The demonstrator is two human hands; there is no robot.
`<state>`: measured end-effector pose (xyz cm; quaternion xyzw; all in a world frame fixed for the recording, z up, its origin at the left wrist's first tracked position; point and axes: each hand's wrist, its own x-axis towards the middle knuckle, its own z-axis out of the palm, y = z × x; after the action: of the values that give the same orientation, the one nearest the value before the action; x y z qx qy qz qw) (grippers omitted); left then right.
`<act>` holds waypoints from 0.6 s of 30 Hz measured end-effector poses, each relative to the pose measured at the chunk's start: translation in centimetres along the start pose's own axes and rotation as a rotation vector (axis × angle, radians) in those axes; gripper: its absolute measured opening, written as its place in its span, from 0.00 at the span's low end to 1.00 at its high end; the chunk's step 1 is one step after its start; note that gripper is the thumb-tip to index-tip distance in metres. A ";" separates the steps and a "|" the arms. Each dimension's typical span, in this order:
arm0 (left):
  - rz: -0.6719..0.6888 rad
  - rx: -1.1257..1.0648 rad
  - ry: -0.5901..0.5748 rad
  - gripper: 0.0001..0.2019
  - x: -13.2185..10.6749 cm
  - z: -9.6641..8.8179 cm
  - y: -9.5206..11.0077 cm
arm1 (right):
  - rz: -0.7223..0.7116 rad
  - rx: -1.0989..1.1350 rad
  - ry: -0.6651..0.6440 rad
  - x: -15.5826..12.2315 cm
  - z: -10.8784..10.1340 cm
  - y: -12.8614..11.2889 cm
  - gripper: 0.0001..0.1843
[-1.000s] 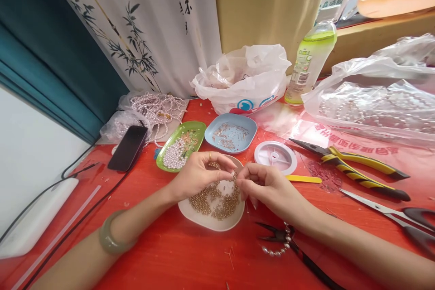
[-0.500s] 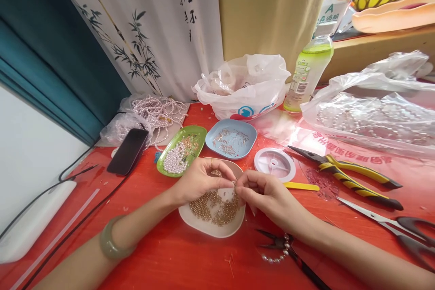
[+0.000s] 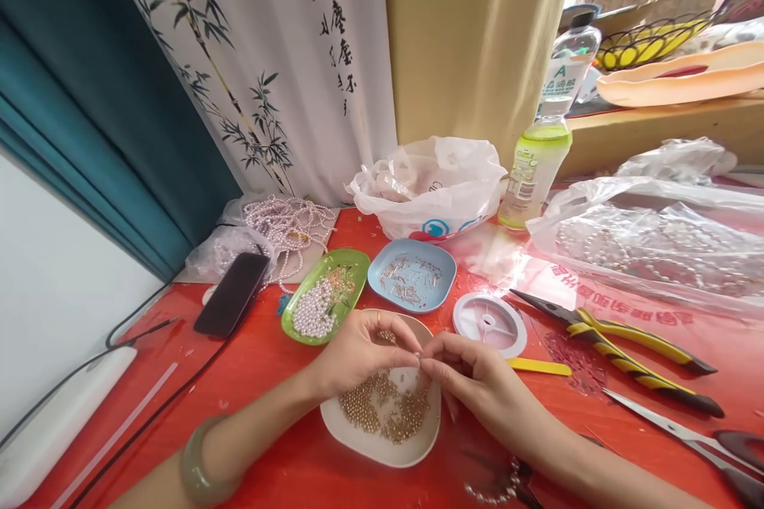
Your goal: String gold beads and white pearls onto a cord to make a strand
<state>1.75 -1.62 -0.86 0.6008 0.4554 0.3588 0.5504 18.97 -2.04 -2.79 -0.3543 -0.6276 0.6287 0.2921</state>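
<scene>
So, two hands (image 3: pixel 355 351) (image 3: pixel 474 372), three dishes (image 3: pixel 387 456) (image 3: pixel 360 266) (image 3: pixel 411 250)

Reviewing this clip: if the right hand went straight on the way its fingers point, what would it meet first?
Most likely the left hand, whose fingertips face the right hand over the off-white, rounded dish of small gold beads. Whether the two hands already touch is unclear.
</scene>
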 end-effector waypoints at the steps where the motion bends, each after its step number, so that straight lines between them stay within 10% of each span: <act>1: 0.013 0.006 0.002 0.06 0.0 0.0 0.0 | 0.000 -0.007 0.014 0.0 0.0 -0.1 0.14; 18: 0.030 0.009 0.021 0.04 0.0 0.0 -0.2 | -0.018 -0.115 0.021 0.0 0.0 0.0 0.10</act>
<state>1.74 -1.63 -1.05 0.6064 0.4534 0.3713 0.5374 19.02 -2.03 -2.79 -0.3714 -0.6628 0.5852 0.2834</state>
